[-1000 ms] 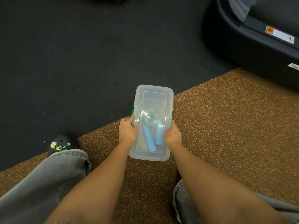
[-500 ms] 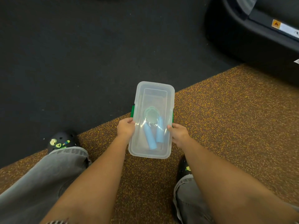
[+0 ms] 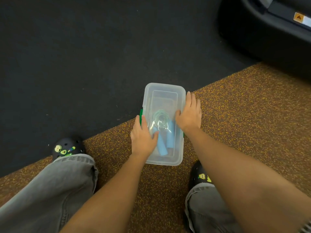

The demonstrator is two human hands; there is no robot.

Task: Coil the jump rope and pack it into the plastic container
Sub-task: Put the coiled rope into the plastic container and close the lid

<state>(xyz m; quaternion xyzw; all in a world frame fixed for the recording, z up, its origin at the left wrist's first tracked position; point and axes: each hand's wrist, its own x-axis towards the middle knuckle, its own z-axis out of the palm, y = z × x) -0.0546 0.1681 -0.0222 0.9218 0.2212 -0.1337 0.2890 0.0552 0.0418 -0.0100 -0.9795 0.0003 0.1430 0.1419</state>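
Clear plastic container shows the coiled blue-handled jump rope under flat, spread hands, left and right.

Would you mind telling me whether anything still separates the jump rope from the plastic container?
Nothing visible does: the blue-handled jump rope already lies coiled inside the clear plastic container, under its lid, with the left hand and right hand resting open on top.
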